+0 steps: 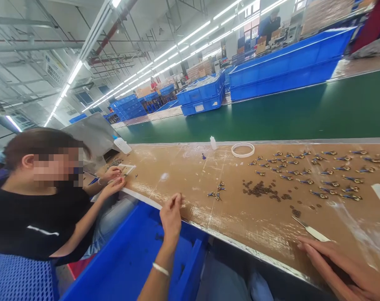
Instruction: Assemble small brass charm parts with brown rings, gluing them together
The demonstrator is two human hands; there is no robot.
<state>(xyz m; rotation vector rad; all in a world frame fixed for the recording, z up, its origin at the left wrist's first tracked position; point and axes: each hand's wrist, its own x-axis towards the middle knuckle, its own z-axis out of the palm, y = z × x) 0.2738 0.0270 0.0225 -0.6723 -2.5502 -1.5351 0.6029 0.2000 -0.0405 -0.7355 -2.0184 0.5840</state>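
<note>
My left hand is raised at the table's front edge with thumb and fingertips pinched together. Whatever sits in that pinch is too small to make out. My right hand rests low over the table at the right, fingers stretched out and apart, close to a white-handled pointed tool. Beyond the tool lies a pile of small brown discs. Rows of small blue and gold figures cover the right side. A few more figures lie between my hands, and one small figure stands farther back.
A tape roll and a small white bottle are at the table's back edge. Behind runs a green conveyor belt with blue crates. A co-worker sits at left, beside a blue bin below the edge.
</note>
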